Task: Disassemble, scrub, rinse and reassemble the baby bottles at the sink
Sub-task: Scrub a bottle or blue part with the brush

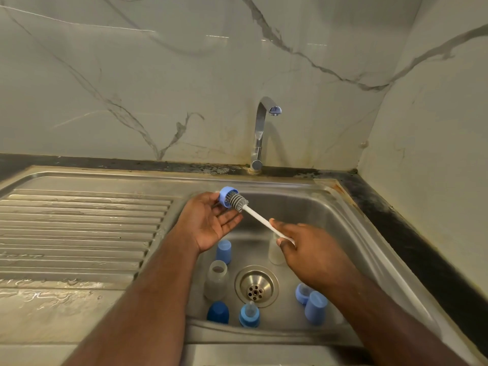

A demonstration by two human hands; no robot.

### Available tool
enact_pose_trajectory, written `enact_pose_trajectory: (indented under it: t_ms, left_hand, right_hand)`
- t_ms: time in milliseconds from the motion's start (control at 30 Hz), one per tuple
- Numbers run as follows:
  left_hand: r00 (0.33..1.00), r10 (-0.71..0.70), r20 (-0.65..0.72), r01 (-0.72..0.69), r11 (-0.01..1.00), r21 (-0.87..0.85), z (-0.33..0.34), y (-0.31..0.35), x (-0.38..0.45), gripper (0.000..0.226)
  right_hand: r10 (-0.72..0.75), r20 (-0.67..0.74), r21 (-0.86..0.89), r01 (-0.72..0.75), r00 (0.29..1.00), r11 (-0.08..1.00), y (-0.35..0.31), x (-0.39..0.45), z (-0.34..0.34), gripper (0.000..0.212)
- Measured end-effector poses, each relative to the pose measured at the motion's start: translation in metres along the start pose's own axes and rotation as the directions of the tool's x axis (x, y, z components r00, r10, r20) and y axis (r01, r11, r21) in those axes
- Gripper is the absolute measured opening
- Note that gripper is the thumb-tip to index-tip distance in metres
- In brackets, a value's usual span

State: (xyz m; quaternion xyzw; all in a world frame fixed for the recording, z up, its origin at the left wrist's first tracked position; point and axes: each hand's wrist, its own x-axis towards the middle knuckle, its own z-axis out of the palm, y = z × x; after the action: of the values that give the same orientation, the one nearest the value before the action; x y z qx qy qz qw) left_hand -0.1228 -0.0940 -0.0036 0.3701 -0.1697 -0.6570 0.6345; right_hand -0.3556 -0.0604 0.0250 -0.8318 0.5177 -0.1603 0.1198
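Holding blue ring (225,197) in left hand (208,223) fingertips, right hand (303,249) grip apparently pinching brush (239,202) handle

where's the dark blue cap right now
In the head view the dark blue cap stands at the sink basin's near left corner, just in front of a clear bottle and left of the blue collar with nipple.
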Motion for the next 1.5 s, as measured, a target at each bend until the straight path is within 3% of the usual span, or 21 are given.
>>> enact_pose_trajectory:
  t_ms: [167, 333, 467, 533, 633, 733, 933, 1100, 1233, 1267, 1333, 1400, 1433, 1500]
  left_hand:
    - [0.993, -0.015, -0.121, 0.028, 0.994, 0.110, -0.002, -0.006, 0.006, 0.040]
    - [0.990, 0.027, -0.141, -0.009, 0.992, 0.122, -0.003, -0.007, 0.010, 0.027]
    - [0.986, 0.057, -0.155, -0.042, 0.994, 0.097, -0.007, -0.006, 0.014, 0.024]
    - [0.988, 0.062, -0.142, -0.051, 0.996, 0.077, -0.007, -0.005, 0.013, 0.022]
    - [0.991, 0.063, -0.121, -0.054, 0.995, 0.083, -0.003, -0.005, 0.011, 0.019]
    - [0.992, 0.065, -0.112, -0.059, 0.997, 0.059, -0.002, -0.005, 0.010, 0.017]
    - [0.991, 0.073, -0.113, -0.070, 0.997, 0.031, -0.003, -0.004, 0.010, 0.018]
    - [0.996, 0.043, -0.080, -0.041, 0.999, 0.031, 0.001, -0.003, 0.008, 0.016]
    - [0.994, 0.067, -0.086, -0.061, 0.995, 0.076, 0.000, -0.006, 0.009, 0.028]
    - [0.993, 0.081, -0.080, -0.074, 0.994, 0.086, -0.001, -0.007, 0.009, 0.032]
    - [0.992, 0.102, -0.075, -0.097, 0.993, 0.067, -0.003, -0.006, 0.008, 0.036]
    - [0.991, 0.114, -0.073, -0.113, 0.993, 0.019, -0.004, -0.005, 0.009, 0.040]
    - [0.990, 0.122, -0.073, -0.122, 0.992, -0.001, -0.003, -0.004, 0.009, 0.040]
    - [0.987, 0.139, -0.076, -0.141, 0.990, -0.016, -0.002, -0.003, 0.008, 0.039]
  right_hand:
    - [-0.008, 0.001, -0.121, 0.008, 1.000, 0.993, 0.000, 0.000, 0.004, 0.046]
    - [-0.034, -0.006, -0.151, 0.033, 0.999, 0.988, 0.004, 0.006, 0.008, 0.047]
    - [0.007, 0.107, 0.090, -0.017, 0.994, 0.996, 0.005, 0.005, 0.004, 0.044]
    - [0.023, 0.098, 0.183, -0.041, 0.995, 0.982, 0.007, 0.004, 0.001, 0.042]
    - [0.041, 0.014, 0.161, -0.043, 0.999, 0.986, 0.009, 0.006, 0.001, 0.044]
    - [0.032, 0.049, 0.115, -0.037, 0.998, 0.993, 0.002, 0.005, 0.004, 0.045]
    - [0.072, 0.115, 0.364, -0.110, 0.991, 0.925, 0.003, 0.003, 0.000, 0.041]
    - [0.044, 0.061, 0.084, -0.049, 0.997, 0.995, -0.005, 0.000, -0.001, 0.045]
    - [0.039, 0.071, -0.011, -0.038, 0.997, 0.999, -0.004, 0.001, -0.001, 0.045]
    - [0.039, 0.083, 0.027, -0.041, 0.996, 0.999, -0.005, 0.000, 0.001, 0.044]
    - [0.046, 0.143, 0.280, -0.085, 0.989, 0.956, -0.004, -0.001, 0.005, 0.041]
    - [0.111, 0.218, 0.570, -0.219, 0.970, 0.792, -0.002, -0.003, 0.004, 0.039]
    - [0.140, 0.245, 0.633, -0.268, 0.959, 0.726, -0.002, -0.002, 0.003, 0.038]
    - [0.153, 0.260, 0.639, -0.288, 0.953, 0.713, -0.004, -0.002, 0.004, 0.038]
